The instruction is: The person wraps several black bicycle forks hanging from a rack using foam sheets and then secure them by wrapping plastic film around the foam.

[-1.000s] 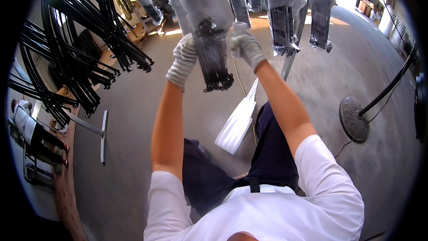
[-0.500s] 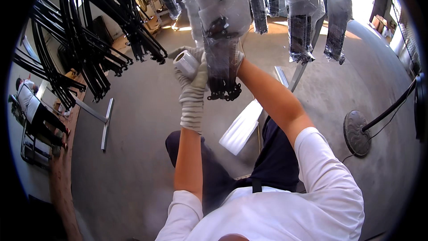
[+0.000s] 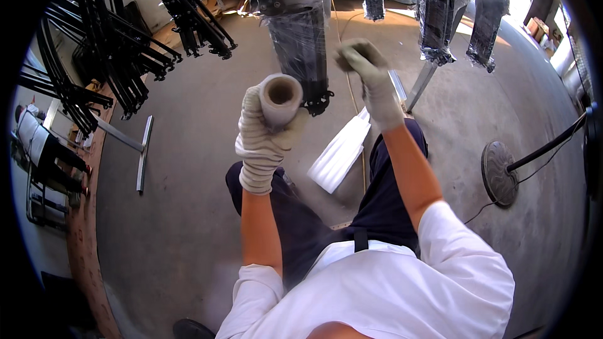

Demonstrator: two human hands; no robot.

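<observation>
My left hand [image 3: 259,144], in a pale striped glove, is closed around a roll of clear stretch film [image 3: 281,102], its hollow core facing up. Just beyond the roll hangs a bundle of black metal parts [image 3: 300,47] wrapped in clear film, its dark lower end sticking out bare. To the right of that bundle, apart from it, my gloved right hand [image 3: 369,69] is raised with its fingers curled in. Whether anything is pinched in those fingers is hidden.
More film-wrapped bundles [image 3: 436,25] hang at the upper right, and unwrapped black bars [image 3: 119,44] at the upper left. White foam sheeting [image 3: 339,154] lies on the floor ahead. A round stand base [image 3: 500,172] with a cable is at right. Another person [image 3: 47,141] is far left.
My right hand has come out from behind the wrapped bundle and moved to its right. My left hand has brought the film roll closer and turned its core upward. The bundle has shifted slightly.
</observation>
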